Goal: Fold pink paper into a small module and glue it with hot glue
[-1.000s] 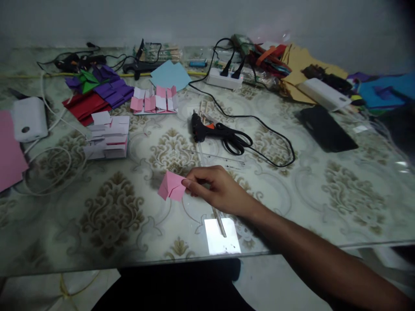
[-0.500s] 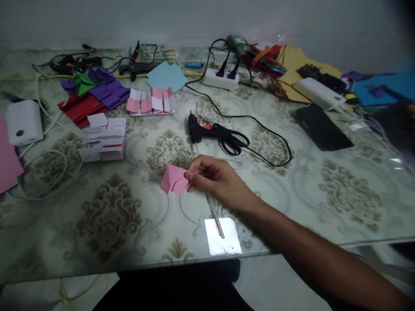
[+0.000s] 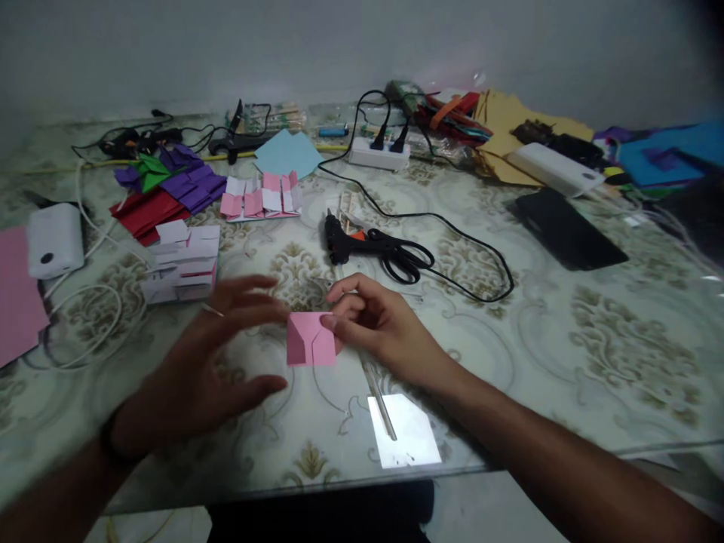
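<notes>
Pink folded paper (image 3: 310, 348), near the desk's (image 3: 566, 362) front edge, is pinched by the right hand (image 3: 376, 326); the left hand (image 3: 209, 369) hovers spread beside it. Mid-fold, seemingly; creasing needs both hands.

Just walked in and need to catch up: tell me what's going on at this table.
A person's right hand pinches a folded pink paper in its fingers just above the table. The left hand, open and blurred, hovers beside it, not clearly touching. A glue gun, scissors and stacks of folded pieces lie behind.
</notes>
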